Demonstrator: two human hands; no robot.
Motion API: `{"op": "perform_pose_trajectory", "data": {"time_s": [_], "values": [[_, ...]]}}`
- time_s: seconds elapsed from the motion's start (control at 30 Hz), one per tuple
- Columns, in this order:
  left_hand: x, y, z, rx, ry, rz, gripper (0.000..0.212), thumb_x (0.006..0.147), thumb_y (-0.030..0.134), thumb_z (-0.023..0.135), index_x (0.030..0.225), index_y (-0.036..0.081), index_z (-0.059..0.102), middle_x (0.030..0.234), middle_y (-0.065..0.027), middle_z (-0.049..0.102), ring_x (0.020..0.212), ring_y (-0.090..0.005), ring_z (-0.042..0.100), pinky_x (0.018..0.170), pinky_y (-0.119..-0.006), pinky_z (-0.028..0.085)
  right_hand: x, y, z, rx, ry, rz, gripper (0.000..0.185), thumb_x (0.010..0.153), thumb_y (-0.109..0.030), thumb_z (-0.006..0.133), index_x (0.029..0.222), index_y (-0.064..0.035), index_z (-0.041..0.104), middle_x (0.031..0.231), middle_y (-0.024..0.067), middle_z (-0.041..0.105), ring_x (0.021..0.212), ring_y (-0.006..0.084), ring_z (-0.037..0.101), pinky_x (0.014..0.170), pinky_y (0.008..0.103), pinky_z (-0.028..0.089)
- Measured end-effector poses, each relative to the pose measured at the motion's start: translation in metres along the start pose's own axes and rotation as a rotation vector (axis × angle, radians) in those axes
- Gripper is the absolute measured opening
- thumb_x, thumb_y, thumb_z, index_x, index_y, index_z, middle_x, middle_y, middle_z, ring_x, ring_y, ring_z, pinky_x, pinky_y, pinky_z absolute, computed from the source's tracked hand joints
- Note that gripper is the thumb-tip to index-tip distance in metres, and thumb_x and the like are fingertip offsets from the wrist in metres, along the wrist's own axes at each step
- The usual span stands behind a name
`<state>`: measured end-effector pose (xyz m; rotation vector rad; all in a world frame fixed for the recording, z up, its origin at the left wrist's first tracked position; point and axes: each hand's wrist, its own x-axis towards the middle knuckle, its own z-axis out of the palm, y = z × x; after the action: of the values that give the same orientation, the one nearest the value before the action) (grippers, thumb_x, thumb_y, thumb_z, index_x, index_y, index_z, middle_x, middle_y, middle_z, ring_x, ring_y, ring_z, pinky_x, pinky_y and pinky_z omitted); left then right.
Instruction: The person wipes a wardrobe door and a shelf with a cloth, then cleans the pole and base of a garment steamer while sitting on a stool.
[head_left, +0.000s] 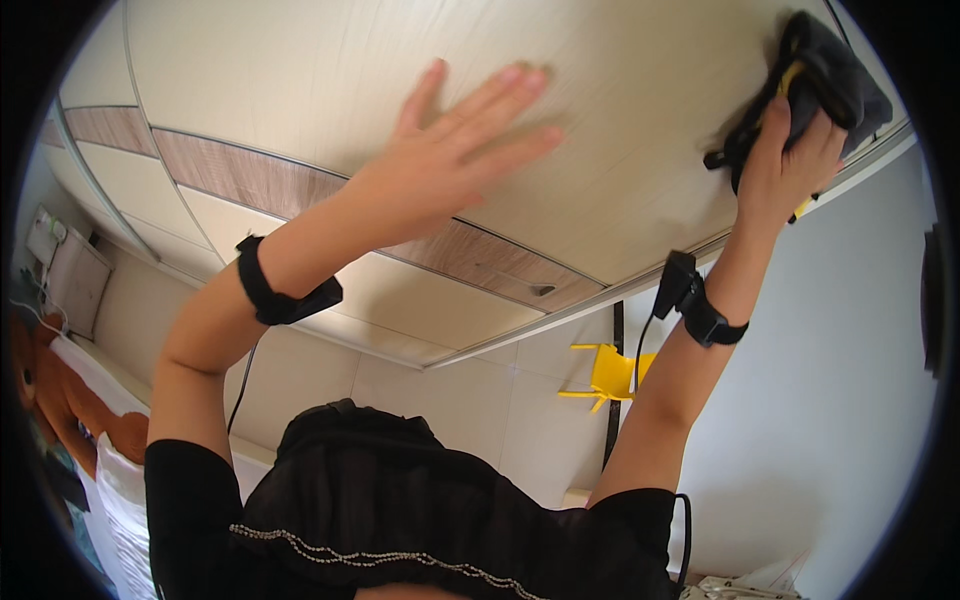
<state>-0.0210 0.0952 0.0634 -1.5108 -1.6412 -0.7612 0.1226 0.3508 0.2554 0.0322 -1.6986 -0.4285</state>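
Observation:
My left hand (457, 150) is spread in front of a cream wardrobe door panel (622, 135), fingers apart and holding nothing. Its fingertips are slightly blurred, and I cannot tell whether they touch the panel. Up at the right, my right hand (791, 161) grips a bunched dark grey cloth (847, 82) with yellow edging. The cloth lies against the panel near the wardrobe's right edge. Below my left hand, a wood-grain strip (480, 259) crosses the doors, with a recessed handle (542, 289) at its right end.
A yellow chair (615, 373) stands on the tiled floor (450, 390) by the wardrobe's right end. A pale wall (817, 360) runs along the right. A brown plush toy (82, 405) and white bedding (124, 487) are at the left, near a small white cabinet (75, 277).

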Motion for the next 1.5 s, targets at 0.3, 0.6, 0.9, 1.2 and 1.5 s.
{"op": "perform_pose_trajectory", "data": {"time_s": [0.3,0.6,0.9,1.2,1.5], "values": [[-0.009,-0.021,-0.026,0.096,-0.014,-0.188,0.125,0.051,0.018,0.092,0.158,0.021,0.028,0.167,-0.017,0.015,0.154,-0.0352,0.015,0.12,-0.064,0.011,-0.171,-0.108,0.027,0.045,-0.558,-0.285,0.044,0.076,-0.03,0.072,0.12,-0.0257,0.067,0.134,0.0067,0.053,0.132,0.0299,0.047,0.113,0.0698,0.018],[-0.014,-0.029,-0.042,0.064,-0.142,-0.136,0.128,0.048,0.017,0.093,0.158,0.017,0.027,0.167,-0.0167,0.014,0.154,-0.0334,0.014,0.12,-0.063,0.014,-0.227,-0.064,-0.002,0.005,-0.576,-0.301,0.041,0.075,-0.026,0.074,0.115,-0.0245,0.067,0.128,-0.0004,0.058,0.126,0.0202,0.051,0.113,0.0652,0.027],[-0.009,-0.035,-0.045,0.11,-0.18,-0.114,0.125,0.05,0.022,0.092,0.157,0.013,0.027,0.166,-0.0184,0.015,0.154,-0.0333,0.016,0.119,-0.065,0.015,0.006,0.002,0.0,-0.018,0.086,0.159,0.049,0.095,-0.028,0.057,0.135,-0.0004,0.054,0.14,0.0234,0.049,0.129,0.0429,0.043,0.115,0.0493,0.025],[-0.011,-0.03,-0.04,0.044,-0.16,-0.11,0.119,0.054,0.022,0.092,0.156,0.013,0.03,0.166,-0.0192,0.016,0.154,-0.0336,0.016,0.119,-0.066,0.012,0.028,-0.068,0.041,-0.104,-0.041,-0.224,0.048,0.086,-0.029,0.066,0.128,-0.0056,0.06,0.158,0.0174,0.035,0.149,0.04,0.027,0.113,0.0724,0.014],[-0.006,-0.022,-0.056,-0.02,-0.14,-0.136,0.116,0.059,0.018,0.09,0.156,0.011,0.029,0.166,-0.02,0.015,0.155,-0.0342,0.013,0.12,-0.063,0.009,-0.008,-0.025,-0.008,-0.071,-0.314,-0.315,0.062,0.073,-0.018,0.067,0.135,-0.0201,0.061,0.145,0.0121,0.051,0.14,0.0337,0.042,0.117,0.065,0.021]]}}
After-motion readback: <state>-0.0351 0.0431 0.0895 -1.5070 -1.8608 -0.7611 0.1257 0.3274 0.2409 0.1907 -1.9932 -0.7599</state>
